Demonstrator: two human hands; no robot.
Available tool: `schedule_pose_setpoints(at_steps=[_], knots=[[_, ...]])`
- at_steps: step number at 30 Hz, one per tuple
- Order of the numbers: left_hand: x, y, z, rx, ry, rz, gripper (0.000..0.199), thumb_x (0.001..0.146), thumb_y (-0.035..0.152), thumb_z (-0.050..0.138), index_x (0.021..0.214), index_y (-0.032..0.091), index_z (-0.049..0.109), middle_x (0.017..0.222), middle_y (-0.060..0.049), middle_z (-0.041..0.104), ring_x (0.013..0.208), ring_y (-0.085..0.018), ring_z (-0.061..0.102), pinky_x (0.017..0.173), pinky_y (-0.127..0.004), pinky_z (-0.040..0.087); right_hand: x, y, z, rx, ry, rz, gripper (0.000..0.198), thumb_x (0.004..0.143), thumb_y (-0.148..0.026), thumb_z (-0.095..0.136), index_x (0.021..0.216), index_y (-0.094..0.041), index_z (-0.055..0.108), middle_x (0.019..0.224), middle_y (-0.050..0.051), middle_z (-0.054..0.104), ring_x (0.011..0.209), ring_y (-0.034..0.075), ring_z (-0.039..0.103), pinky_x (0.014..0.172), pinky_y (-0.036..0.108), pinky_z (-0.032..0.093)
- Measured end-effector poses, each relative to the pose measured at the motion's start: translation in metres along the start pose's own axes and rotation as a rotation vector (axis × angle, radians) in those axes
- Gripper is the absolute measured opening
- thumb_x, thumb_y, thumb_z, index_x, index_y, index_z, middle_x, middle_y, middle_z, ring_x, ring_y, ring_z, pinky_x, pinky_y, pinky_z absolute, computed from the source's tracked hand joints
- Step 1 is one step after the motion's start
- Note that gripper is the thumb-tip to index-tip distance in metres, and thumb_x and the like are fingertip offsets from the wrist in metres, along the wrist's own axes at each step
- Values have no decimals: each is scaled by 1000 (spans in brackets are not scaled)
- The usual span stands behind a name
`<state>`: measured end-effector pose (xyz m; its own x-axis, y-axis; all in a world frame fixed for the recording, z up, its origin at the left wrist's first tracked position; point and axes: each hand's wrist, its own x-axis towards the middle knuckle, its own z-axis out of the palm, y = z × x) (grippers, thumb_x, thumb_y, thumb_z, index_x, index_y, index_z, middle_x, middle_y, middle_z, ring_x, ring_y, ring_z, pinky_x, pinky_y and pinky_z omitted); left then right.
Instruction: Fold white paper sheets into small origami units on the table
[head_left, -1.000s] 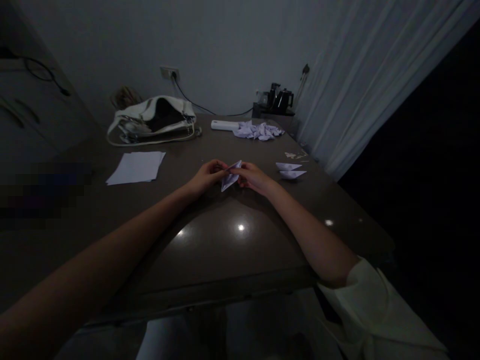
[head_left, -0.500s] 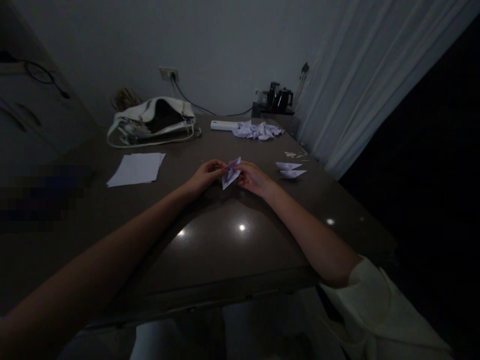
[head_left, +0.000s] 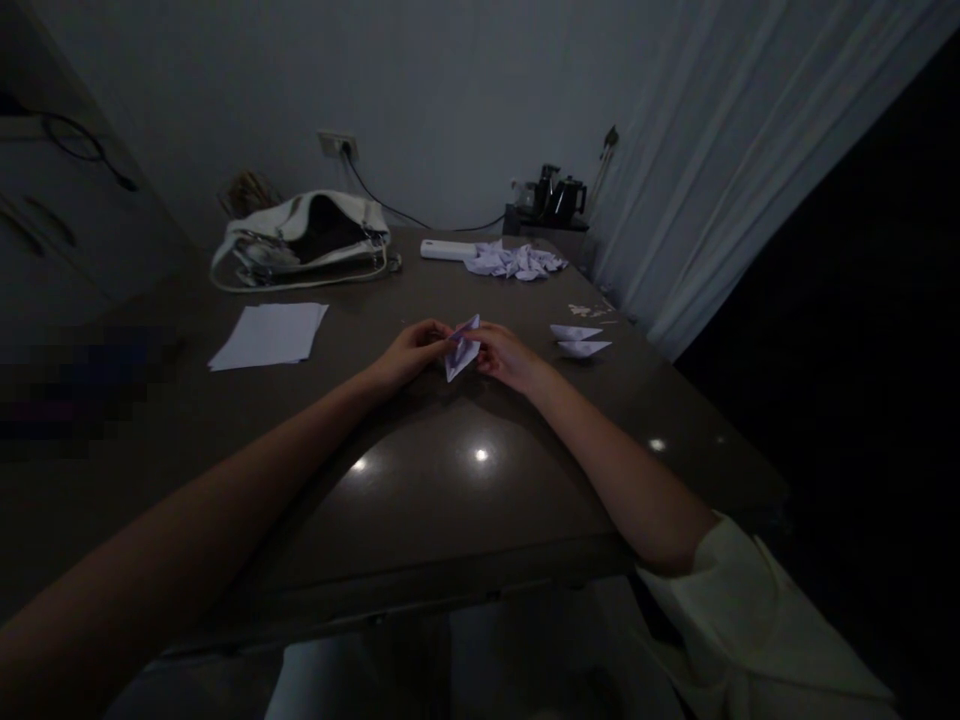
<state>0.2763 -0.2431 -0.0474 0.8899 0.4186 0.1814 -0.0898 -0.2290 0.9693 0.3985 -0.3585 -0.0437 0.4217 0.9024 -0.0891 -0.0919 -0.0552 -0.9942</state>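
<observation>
A small folded paper boat [head_left: 462, 356] in pale lilac-white paper is held just above the table, its pointed ends facing toward and away from me. My left hand [head_left: 414, 350] pinches its left side between thumb and fingers. On the other side my right hand [head_left: 511, 358] grips it, the thumb reaching in over the top. Two finished-looking paper boats [head_left: 581, 342] lie side by side to the right of my right hand. A stack of white paper sheets [head_left: 268, 336] rests to the left of my left hand.
At the back of the brown glossy table [head_left: 420, 500] stand a white handbag [head_left: 300, 245], a white stick-like device [head_left: 447, 250] and a heap of folded papers [head_left: 517, 262]. Small scraps [head_left: 589, 311] lie near the right edge. Behind are a black kettle [head_left: 567, 198] and a curtain [head_left: 697, 160].
Both hands keep their hold on the paper boat, which has tilted very slightly. The whole view has shifted a little; nothing else has visibly moved.
</observation>
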Motion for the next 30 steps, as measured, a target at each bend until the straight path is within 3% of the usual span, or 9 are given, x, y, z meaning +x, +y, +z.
schedule_pose_setpoints(at_steps=[9, 14, 24, 27, 30], knots=[[3, -8, -1, 61, -25, 0, 30, 64, 41, 68, 78, 17, 57, 70, 2, 57, 65, -14, 53, 61, -24, 39, -2, 1, 0, -148, 77, -65, 9, 81, -14, 65, 74, -18, 60, 54, -5, 53, 43, 6, 44, 36, 14, 30], [5, -12, -2, 76, -65, -15, 35, 62, 42, 72, 80, 16, 57, 72, 1, 60, 66, -14, 56, 62, -25, 41, -4, -8, -12, -263, 41, -155, 13, 73, -7, 69, 75, -18, 63, 59, -5, 57, 48, 7, 48, 38, 14, 32], [-3, -1, -2, 188, -157, -34, 31, 71, 47, 69, 74, 16, 64, 61, 2, 57, 55, -13, 49, 51, -22, 35, -13, -22, -37, -511, -62, -274, 5, 72, -13, 71, 68, -16, 68, 60, -1, 64, 52, 8, 53, 50, 18, 41], [-2, 0, -1, 220, -111, -25, 36, 76, 52, 62, 73, 17, 64, 62, 1, 58, 58, -14, 51, 53, -23, 37, -12, -26, -45, -571, -35, -325, 8, 70, -10, 73, 67, -17, 69, 63, 0, 66, 58, 10, 57, 57, 20, 45], [-1, -1, 0, 228, -103, -37, 39, 81, 54, 55, 79, 17, 64, 71, -3, 65, 67, -17, 57, 62, -25, 44, -16, -35, -65, -672, 82, -343, 10, 70, -10, 74, 65, -17, 69, 65, 1, 67, 62, 11, 60, 61, 22, 47]])
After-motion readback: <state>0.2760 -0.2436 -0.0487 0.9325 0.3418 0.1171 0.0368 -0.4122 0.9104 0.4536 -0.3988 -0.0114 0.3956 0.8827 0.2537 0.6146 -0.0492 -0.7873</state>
